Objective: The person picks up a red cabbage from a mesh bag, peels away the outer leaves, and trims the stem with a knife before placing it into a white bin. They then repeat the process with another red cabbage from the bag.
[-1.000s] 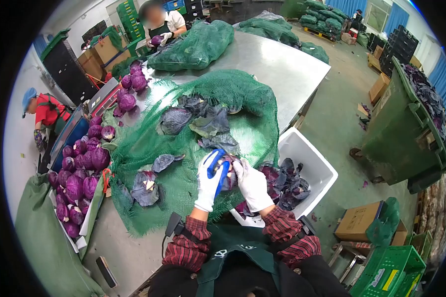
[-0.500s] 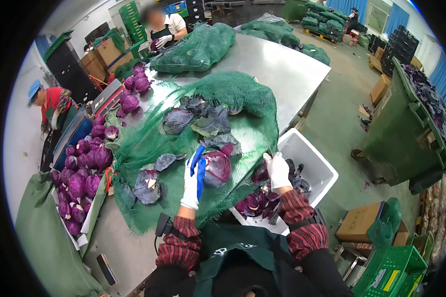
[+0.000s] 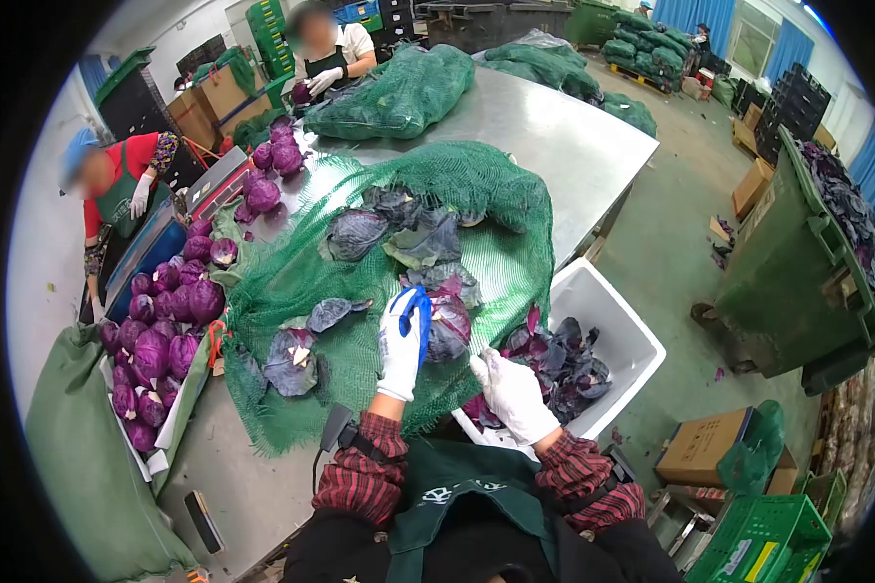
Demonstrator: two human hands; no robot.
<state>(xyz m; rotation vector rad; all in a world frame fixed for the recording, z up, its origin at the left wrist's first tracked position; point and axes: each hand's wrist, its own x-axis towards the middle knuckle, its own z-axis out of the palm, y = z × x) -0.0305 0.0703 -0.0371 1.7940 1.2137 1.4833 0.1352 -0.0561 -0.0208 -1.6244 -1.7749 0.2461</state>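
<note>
My left hand (image 3: 402, 342), in a white glove with blue along the thumb side, is closed against the left side of a red cabbage (image 3: 448, 328). The cabbage rests on green netting (image 3: 369, 374), some dark outer leaves still around it. Just to the right, my gloved right hand (image 3: 515, 396) has its fingers drawn together near the cabbage. Whatever they hold, if anything, is too small to make out. Loose dark leaves (image 3: 290, 362) lie on the netting around the cabbage.
A white bin (image 3: 634, 355) of leaves stands at the table's right edge. Trimmed red cabbages (image 3: 153, 352) fill a container on the left. Stuffed net sacks (image 3: 399, 92) lie on the metal table (image 3: 578, 136). Two people work across and left; a green wheeled bin (image 3: 783, 262) stands right.
My right hand has come left from over the white bin to beside the cabbage. My left hand and the cabbage have shifted slightly right, and the person at left has leaned over.
</note>
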